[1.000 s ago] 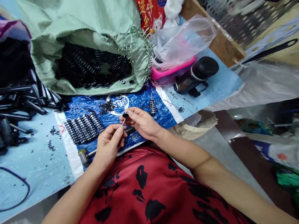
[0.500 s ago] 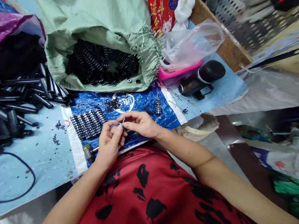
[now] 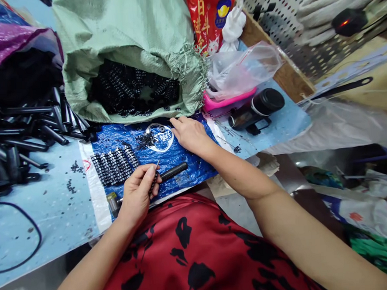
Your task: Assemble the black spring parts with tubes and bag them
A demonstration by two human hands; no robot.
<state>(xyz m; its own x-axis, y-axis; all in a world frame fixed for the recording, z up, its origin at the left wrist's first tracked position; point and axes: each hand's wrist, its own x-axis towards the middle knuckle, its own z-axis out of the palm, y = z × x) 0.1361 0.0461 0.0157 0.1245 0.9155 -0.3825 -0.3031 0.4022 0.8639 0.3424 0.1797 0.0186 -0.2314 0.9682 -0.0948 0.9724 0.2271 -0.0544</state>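
My left hand point(image 3: 138, 193) is closed in a pinch on a thin metal pin point(image 3: 156, 166), held over the blue sheet point(image 3: 187, 156) near the table's front edge. Beside it lies a small hammer point(image 3: 169, 172) with a black handle. My right hand point(image 3: 189, 133) reaches forward across the blue sheet, fingers bent down near the mouth of the green woven sack point(image 3: 125, 48); what its fingertips touch is hidden. Rows of stacked black ring parts point(image 3: 115, 164) lie left of my hands, with a small pile of tiny black bits point(image 3: 144, 140) beyond them.
The sack holds several black ring parts point(image 3: 134, 89). Black tubes point(image 3: 25, 133) are heaped at the left. A black cylinder point(image 3: 257, 108), a pink tray point(image 3: 228, 101) under a clear plastic bag point(image 3: 243, 67), a red packet point(image 3: 210, 15) and loose pins point(image 3: 227, 134) stand to the right.
My right hand left the left hand and moved forward toward the sack's mouth. The left hand drew back a little with the pin. The hammer's handle now shows.
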